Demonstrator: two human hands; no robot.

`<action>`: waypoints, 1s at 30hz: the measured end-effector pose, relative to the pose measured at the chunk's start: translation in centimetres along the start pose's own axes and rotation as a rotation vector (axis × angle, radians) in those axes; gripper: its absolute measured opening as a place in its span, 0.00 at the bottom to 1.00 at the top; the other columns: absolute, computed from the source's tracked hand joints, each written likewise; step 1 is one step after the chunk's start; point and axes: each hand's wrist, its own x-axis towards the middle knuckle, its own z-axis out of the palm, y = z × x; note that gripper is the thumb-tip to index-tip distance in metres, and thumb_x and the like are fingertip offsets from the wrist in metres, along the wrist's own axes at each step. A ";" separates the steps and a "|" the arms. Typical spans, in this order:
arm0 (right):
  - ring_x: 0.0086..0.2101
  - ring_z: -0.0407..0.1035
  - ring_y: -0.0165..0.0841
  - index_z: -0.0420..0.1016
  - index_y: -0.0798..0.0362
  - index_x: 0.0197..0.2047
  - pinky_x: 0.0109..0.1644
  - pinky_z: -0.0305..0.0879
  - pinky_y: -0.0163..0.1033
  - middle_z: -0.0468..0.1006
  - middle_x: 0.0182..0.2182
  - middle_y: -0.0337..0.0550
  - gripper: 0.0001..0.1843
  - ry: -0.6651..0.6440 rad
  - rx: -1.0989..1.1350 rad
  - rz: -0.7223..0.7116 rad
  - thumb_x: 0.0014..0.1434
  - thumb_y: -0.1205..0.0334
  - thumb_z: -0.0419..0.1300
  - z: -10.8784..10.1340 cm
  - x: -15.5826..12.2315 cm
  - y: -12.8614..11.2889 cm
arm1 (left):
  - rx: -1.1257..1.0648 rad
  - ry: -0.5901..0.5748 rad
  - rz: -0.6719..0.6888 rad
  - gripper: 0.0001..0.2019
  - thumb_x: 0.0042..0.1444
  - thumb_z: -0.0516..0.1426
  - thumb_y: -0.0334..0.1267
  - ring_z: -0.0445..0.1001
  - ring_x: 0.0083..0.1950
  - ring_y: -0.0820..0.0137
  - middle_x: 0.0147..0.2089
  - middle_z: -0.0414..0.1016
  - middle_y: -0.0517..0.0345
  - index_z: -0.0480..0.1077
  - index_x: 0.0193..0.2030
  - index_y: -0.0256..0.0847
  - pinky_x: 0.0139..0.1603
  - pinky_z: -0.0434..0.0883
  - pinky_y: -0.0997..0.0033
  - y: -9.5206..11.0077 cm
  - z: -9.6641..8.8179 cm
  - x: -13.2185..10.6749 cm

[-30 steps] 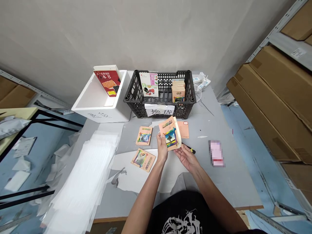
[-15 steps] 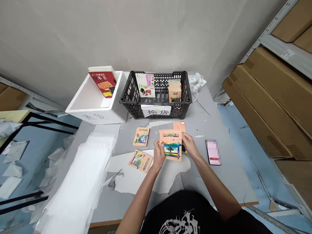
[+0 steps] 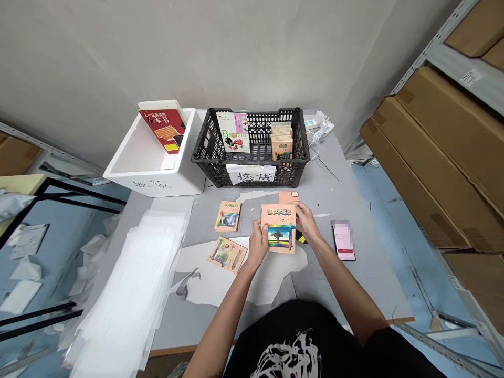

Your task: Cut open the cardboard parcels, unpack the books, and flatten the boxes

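Note:
A small peach booklet (image 3: pixel 279 231) with a tree picture on its cover is held over the table between both hands. My left hand (image 3: pixel 259 242) grips its left edge, thumb on the cover. At its upper right edge, my right hand (image 3: pixel 307 221) has its fingers closed on the booklet. Behind it, another peach booklet (image 3: pixel 289 197) partly shows on the table. To the left lie a booklet with a waterfall-like picture (image 3: pixel 228 216) and, nearer me, a tilted one (image 3: pixel 227 254) with a round pale picture.
A black plastic crate (image 3: pixel 252 176) holding booklets stands at the back. Left of it is a white foam box (image 3: pixel 153 184) with a red book (image 3: pixel 165 128). White plastic sleeves (image 3: pixel 129 283) pile at left; a phone (image 3: pixel 344 240) lies at right. Cartons (image 3: pixel 433 157) fill the right shelf.
The held booklet and both hands have shifted slightly to the right and up in view. A yellow-and-black patch now shows more beside the booklet. The whole view has moved a little.

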 end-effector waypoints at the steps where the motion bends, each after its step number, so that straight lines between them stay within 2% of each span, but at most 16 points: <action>1: 0.24 0.62 0.27 0.67 0.50 0.26 0.29 0.59 0.31 0.69 0.22 0.31 0.16 0.005 -0.008 -0.014 0.46 0.46 0.63 -0.1 0.2 0.0 | 0.012 -0.009 -0.008 0.09 0.62 0.48 0.45 0.71 0.34 0.66 0.36 0.69 0.56 0.59 0.42 0.43 0.37 0.65 0.68 0.0 0.0 0.0; 5: 0.24 0.62 0.26 0.64 0.50 0.23 0.29 0.60 0.32 0.67 0.20 0.31 0.20 0.035 -0.040 -0.033 0.45 0.42 0.63 -0.3 0.7 0.1 | 0.012 -0.012 -0.036 0.10 0.63 0.47 0.46 0.70 0.33 0.67 0.35 0.70 0.56 0.58 0.42 0.43 0.36 0.65 0.68 -0.1 0.2 -0.2; 9: 0.27 0.67 0.30 0.70 0.50 0.26 0.32 0.64 0.36 0.73 0.23 0.37 0.26 -0.017 -0.116 0.059 0.48 0.34 0.56 -0.5 -0.3 1.4 | -0.080 0.108 -0.069 0.11 0.63 0.47 0.48 0.69 0.35 0.68 0.36 0.68 0.57 0.56 0.40 0.44 0.37 0.64 0.70 0.1 0.5 0.4; 11: 0.28 0.68 0.32 0.72 0.50 0.28 0.33 0.65 0.37 0.75 0.24 0.38 0.23 -0.047 -0.229 0.068 0.46 0.37 0.60 -0.5 -1.4 2.5 | -0.081 0.166 -0.076 0.10 0.63 0.47 0.48 0.69 0.34 0.69 0.36 0.67 0.58 0.55 0.39 0.44 0.37 0.64 0.69 0.2 0.5 0.9; 14: 0.30 0.70 0.33 0.73 0.50 0.31 0.33 0.67 0.37 0.78 0.27 0.38 0.19 -0.082 -0.294 0.069 0.40 0.47 0.69 -0.7 -2.8 3.9 | -0.057 0.197 -0.076 0.09 0.62 0.48 0.46 0.68 0.32 0.69 0.33 0.65 0.59 0.54 0.37 0.45 0.37 0.64 0.68 0.2 0.3 1.7; 18: 0.30 0.71 0.30 0.76 0.50 0.33 0.36 0.69 0.37 0.80 0.32 0.38 0.16 -0.214 -0.110 0.108 0.42 0.52 0.70 -0.9 -3.6 3.7 | -0.052 0.204 -0.088 0.10 0.63 0.47 0.47 0.67 0.31 0.69 0.32 0.64 0.60 0.53 0.35 0.45 0.37 0.64 0.68 -0.2 0.0 2.2; 22: 0.32 0.72 0.29 0.78 0.52 0.36 0.41 0.69 0.37 0.81 0.34 0.41 0.16 -0.329 0.040 0.153 0.45 0.55 0.70 -1.1 -3.9 2.7 | -0.168 0.217 -0.172 0.14 0.60 0.50 0.53 0.69 0.32 0.68 0.32 0.65 0.59 0.54 0.35 0.45 0.37 0.65 0.68 -0.9 -0.2 2.4; 27: 0.31 0.72 0.28 0.80 0.54 0.39 0.44 0.68 0.36 0.81 0.36 0.42 0.15 -0.317 0.204 0.228 0.46 0.58 0.70 -1.0 -4.3 2.4 | -0.356 0.211 -0.225 0.21 0.54 0.53 0.61 0.70 0.35 0.69 0.33 0.66 0.60 0.58 0.33 0.45 0.38 0.68 0.69 -1.6 0.1 2.7; 30: 0.30 0.71 0.26 0.80 0.54 0.36 0.42 0.69 0.34 0.80 0.32 0.39 0.13 -0.274 0.318 0.266 0.45 0.60 0.71 -0.7 -4.5 2.7 | -0.478 0.185 -0.276 0.22 0.52 0.54 0.62 0.71 0.35 0.70 0.32 0.67 0.61 0.59 0.34 0.44 0.38 0.70 0.69 -1.5 0.5 2.9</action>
